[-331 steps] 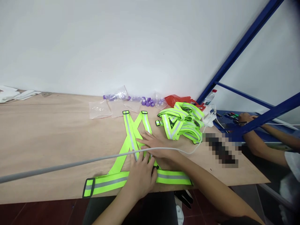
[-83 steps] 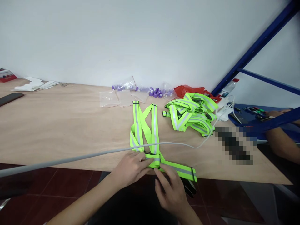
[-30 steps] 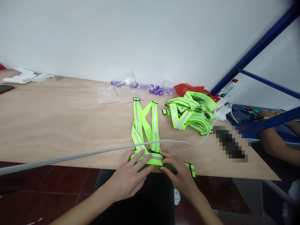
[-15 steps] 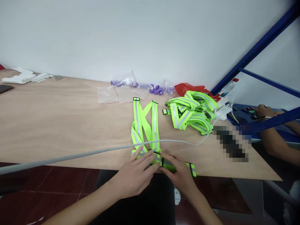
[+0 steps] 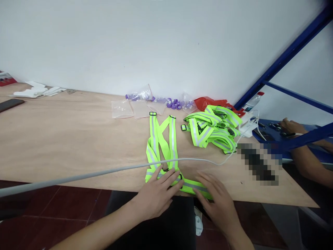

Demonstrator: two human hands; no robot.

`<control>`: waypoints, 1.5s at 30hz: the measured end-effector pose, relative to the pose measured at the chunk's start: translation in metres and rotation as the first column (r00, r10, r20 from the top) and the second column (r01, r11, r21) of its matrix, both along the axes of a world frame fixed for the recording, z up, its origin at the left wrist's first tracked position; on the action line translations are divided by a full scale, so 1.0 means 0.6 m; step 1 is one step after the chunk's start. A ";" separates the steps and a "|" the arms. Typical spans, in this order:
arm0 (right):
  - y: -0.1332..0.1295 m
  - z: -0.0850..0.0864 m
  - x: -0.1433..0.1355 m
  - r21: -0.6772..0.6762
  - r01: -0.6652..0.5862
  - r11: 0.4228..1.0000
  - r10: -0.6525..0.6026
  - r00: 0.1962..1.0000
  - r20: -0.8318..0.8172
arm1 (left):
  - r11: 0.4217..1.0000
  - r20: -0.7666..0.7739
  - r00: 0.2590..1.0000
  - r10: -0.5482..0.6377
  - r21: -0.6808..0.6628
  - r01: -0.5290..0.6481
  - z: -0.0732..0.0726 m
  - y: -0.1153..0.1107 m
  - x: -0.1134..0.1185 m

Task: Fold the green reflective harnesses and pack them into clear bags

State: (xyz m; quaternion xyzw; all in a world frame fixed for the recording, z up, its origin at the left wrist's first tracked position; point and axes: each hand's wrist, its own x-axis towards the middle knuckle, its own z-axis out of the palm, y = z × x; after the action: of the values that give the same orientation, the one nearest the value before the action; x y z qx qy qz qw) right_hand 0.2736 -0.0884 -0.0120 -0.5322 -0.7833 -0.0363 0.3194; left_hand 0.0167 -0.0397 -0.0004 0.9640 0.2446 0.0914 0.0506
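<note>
A neon-yellow reflective harness vest [image 5: 153,133] with grey stripes lies spread on the wooden table, its two shoulder straps pointing toward the wall. My left hand [image 5: 157,196] rests on its waist belt near the black buckle, fingers apart and pressing lightly. Over the belt's right end [image 5: 191,186] is my right hand [image 5: 220,198], its fingers stretched out; whether they touch the webbing is hard to see. The belt's far tip is hidden under that hand. A white cable [image 5: 109,169] crosses above the vest.
More reflective vests [image 5: 212,126] lie heaped to the right, before a red bag [image 5: 208,102]. Clear plastic bags [image 5: 122,109] and purple round pieces [image 5: 173,103] line the wall. A power strip [image 5: 247,128] and bottle [image 5: 253,101] stand right. Another person's arm [image 5: 309,159] shows beyond.
My right hand has slid right along the belt, away from my left hand, and its fingers have spread. The belt's right part now lies straighter. My left hand stays nearly in place.
</note>
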 end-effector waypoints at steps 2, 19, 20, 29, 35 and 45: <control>-0.016 0.003 0.028 0.072 0.176 0.982 -0.178 0.984 0.015 | 1.000 0.007 1.000 0.009 -0.005 -0.009 0.002 0.001 0.002; 0.024 -0.015 0.049 -0.441 0.394 0.806 -0.537 0.801 -0.266 | 0.999 -0.033 0.999 0.031 0.006 -0.031 -0.004 0.019 0.021; 0.025 -0.011 0.043 -0.455 0.383 0.804 -0.551 0.769 -0.324 | 0.999 -0.038 0.999 0.035 0.018 -0.034 -0.004 0.019 0.022; 0.030 0.028 -0.054 -0.255 0.265 0.930 -0.362 0.537 -0.762 | 0.998 -0.031 0.999 -0.025 0.063 0.027 -0.001 0.028 0.019; 0.038 0.027 -0.097 -0.125 0.203 0.971 -0.238 0.829 -0.506 | 0.998 0.042 0.999 -0.020 0.059 0.017 0.009 0.026 0.017; 0.090 0.046 -0.146 -0.287 -0.116 0.951 0.022 0.950 -0.310 | 0.981 0.029 0.997 0.076 0.175 -0.080 -0.014 -0.033 0.032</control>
State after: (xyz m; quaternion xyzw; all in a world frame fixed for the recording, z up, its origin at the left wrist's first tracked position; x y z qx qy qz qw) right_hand 0.1861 -0.0341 0.0158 -0.5458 -0.7396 0.1772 0.3518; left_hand 0.0357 -0.0594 -0.0087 0.9533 0.2726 0.1251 -0.0355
